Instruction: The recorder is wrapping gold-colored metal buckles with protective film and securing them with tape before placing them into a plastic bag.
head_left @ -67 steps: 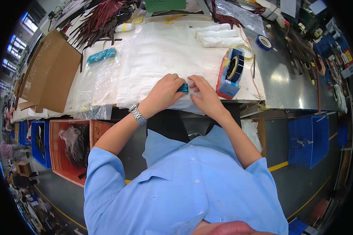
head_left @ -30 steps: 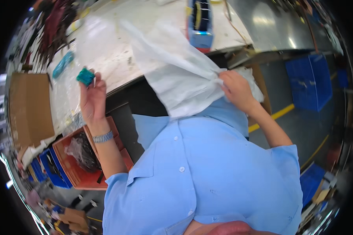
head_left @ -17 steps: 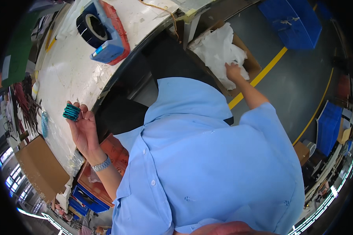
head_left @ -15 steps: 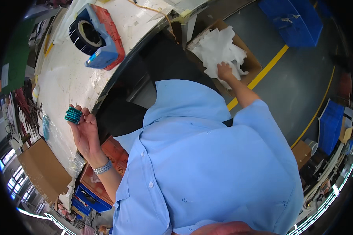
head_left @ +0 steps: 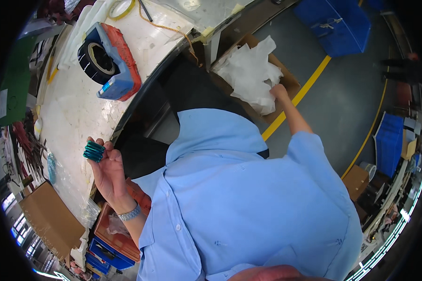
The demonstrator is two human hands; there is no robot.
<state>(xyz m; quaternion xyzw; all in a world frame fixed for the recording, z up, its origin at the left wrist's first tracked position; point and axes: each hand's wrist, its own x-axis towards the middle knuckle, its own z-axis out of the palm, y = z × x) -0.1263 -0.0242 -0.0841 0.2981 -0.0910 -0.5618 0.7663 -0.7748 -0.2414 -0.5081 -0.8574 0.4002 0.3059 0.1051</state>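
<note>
Right hand seemingly part-hidden, blue shirt cropped

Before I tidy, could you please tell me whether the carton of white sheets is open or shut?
Open: white sheets bulge out of the carton, the right hand at them.

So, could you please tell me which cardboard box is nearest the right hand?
The open box beside the yellow line, holding crumpled white sheets; the right hand is at those, while the lower-left box and far-right boxes are farther off.
</note>
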